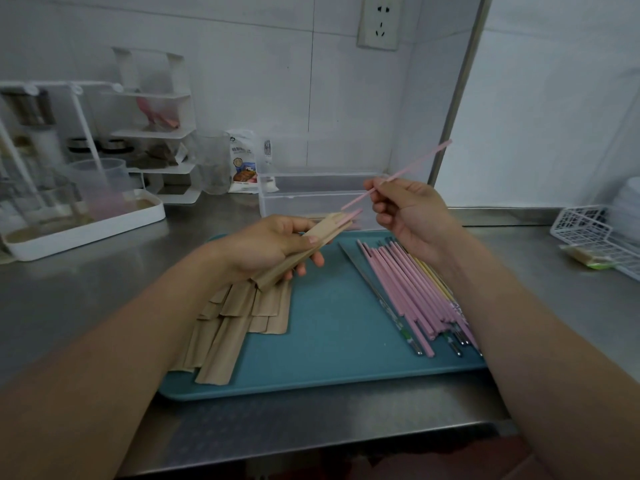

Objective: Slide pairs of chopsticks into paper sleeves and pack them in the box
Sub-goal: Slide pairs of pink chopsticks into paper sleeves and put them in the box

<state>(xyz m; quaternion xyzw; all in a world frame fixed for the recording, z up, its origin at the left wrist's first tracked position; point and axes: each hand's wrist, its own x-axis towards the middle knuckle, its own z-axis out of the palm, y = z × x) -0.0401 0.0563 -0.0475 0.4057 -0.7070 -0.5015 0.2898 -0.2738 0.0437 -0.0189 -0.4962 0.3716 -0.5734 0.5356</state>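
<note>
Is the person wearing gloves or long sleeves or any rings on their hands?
No. The left hand and the right hand are both bare, with no gloves. Both forearms are uncovered as far as the picture shows, so no sleeves reach them. No rings, watch or bracelet can be seen. The fingernails look short and plain.

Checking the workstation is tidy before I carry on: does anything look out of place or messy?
Slightly. The spare paper sleeves lie fanned unevenly, several hanging over the near-left edge of the blue tray onto the counter. The loose chopsticks mix pink with metal and yellowish ones.

Pink chopstick (398,174) in right-hand fingers (377,188), paper sleeve (304,245) in left.
</note>
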